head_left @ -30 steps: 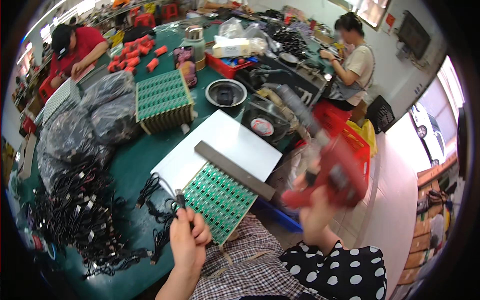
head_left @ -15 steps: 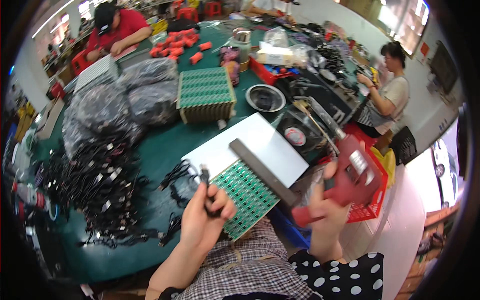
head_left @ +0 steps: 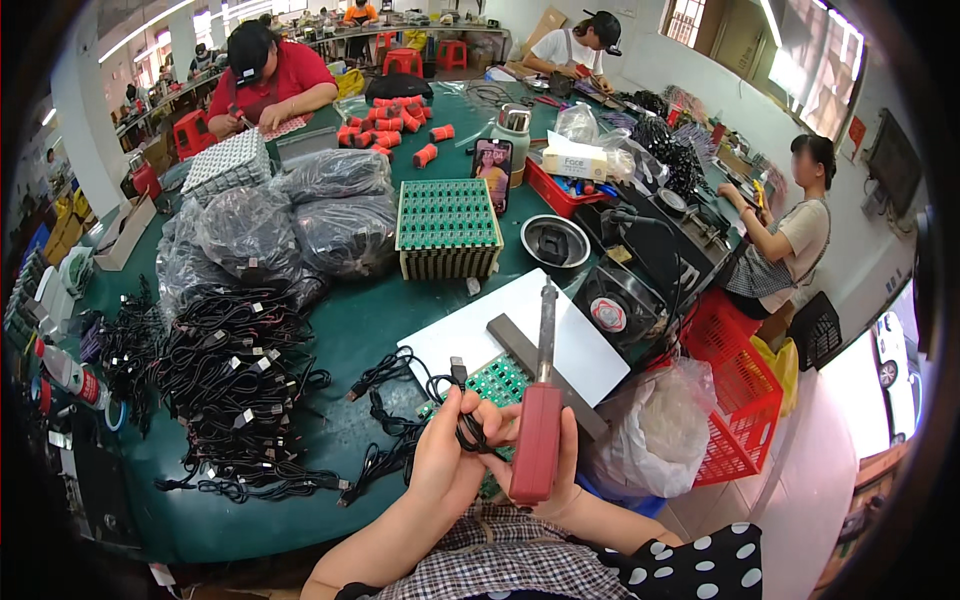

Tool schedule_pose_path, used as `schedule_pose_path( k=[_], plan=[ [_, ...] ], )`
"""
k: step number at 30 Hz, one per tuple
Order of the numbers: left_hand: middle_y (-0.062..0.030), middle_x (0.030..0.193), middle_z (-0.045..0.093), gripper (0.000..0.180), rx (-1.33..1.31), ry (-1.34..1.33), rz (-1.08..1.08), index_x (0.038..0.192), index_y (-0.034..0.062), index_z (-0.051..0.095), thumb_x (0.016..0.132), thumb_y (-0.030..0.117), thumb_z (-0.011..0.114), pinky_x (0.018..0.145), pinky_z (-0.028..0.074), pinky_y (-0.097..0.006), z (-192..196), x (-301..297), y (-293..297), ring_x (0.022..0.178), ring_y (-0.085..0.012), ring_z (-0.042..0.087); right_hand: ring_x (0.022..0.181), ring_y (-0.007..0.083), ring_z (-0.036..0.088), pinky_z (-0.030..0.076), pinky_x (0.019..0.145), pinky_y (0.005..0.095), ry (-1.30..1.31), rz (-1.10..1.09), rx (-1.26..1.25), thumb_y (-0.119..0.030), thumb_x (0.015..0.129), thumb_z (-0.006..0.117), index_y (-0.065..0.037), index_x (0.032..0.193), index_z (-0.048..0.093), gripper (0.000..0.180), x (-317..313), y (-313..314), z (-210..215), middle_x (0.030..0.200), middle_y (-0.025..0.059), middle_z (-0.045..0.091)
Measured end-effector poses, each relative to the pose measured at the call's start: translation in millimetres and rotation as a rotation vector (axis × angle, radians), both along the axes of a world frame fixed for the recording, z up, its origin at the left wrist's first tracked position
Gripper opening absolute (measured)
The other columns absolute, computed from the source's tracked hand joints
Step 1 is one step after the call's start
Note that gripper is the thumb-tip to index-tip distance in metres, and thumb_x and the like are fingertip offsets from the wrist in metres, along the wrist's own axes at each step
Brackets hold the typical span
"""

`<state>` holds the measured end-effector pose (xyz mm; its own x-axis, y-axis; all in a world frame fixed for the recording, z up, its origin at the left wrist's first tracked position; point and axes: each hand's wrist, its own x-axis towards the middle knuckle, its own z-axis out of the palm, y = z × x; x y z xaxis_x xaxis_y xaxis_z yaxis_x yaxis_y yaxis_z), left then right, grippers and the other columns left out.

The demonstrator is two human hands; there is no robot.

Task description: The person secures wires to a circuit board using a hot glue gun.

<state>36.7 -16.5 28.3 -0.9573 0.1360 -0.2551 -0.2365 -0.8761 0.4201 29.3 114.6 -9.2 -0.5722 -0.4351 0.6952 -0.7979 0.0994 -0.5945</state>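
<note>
My left hand (head_left: 443, 455) is closed around a looped black USB cable (head_left: 459, 372), whose metal plug points up above the fingers. In my right hand (head_left: 562, 485) is a red soldering gun (head_left: 537, 440), its metal barrel aimed away from me. Both hands meet over a green circuit board panel (head_left: 492, 382) and cover much of it; the right fingertips lie close to the cable. A dark bar (head_left: 530, 362) runs along the panel's edge, on a white sheet (head_left: 455, 328). More black cable (head_left: 372, 380) lies left of the panel.
A heap of black USB cables (head_left: 235, 390) covers the left side, before plastic-wrapped bundles (head_left: 345, 235). Behind the sheet are stacked circuit boards (head_left: 450, 255), a phone (head_left: 493, 165) and a metal bowl (head_left: 556, 242). A fan (head_left: 610, 310) and red crate (head_left: 735, 420) stand right. Other people sit around.
The soldering gun has come left from beside the red crate, turning its barrel upright in view. My right hand now meets my left, which has moved slightly right with the cable.
</note>
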Motion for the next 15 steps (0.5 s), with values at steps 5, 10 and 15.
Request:
schedule_pose_path(
  k=[5,10,15],
  plan=[
    [0.0017,0.062,0.040,0.031,0.151,-0.077,-0.011,0.081,0.0146,0.042,0.102,0.034,0.029,0.072,0.038,-0.029,0.0,-2.2,0.7,0.064,-0.0133,0.041,0.091,0.0221,0.058,0.046,0.090,0.0385,-0.048,-0.039,0.237,0.002,0.073,0.072,-0.015,0.143,-0.014,0.112,1.4,2.6,11.5,0.101,0.0114,0.053],
    [0.0049,0.054,0.029,0.032,0.302,0.079,-0.140,0.078,0.0139,0.038,0.102,0.031,0.026,0.078,0.037,-0.027,-9.3,-10.9,-10.8,0.048,-0.0096,0.029,0.080,0.0162,0.058,0.049,0.077,0.0319,-0.207,-0.061,-0.098,0.007,0.074,0.068,-0.021,0.143,-0.017,0.113,3.8,4.7,2.4,0.095,0.0098,0.050],
    [0.0062,0.050,0.027,0.033,0.005,0.102,-0.123,0.077,0.0155,0.037,0.102,0.033,0.024,0.090,0.040,-0.033,2.0,-8.6,-14.6,0.042,-0.0096,0.029,0.079,0.0162,0.059,0.050,0.069,0.0284,-0.336,-0.035,-0.096,0.012,0.074,0.064,-0.025,0.144,-0.016,0.112,3.0,10.7,15.3,0.099,0.0119,0.048]
  ],
)
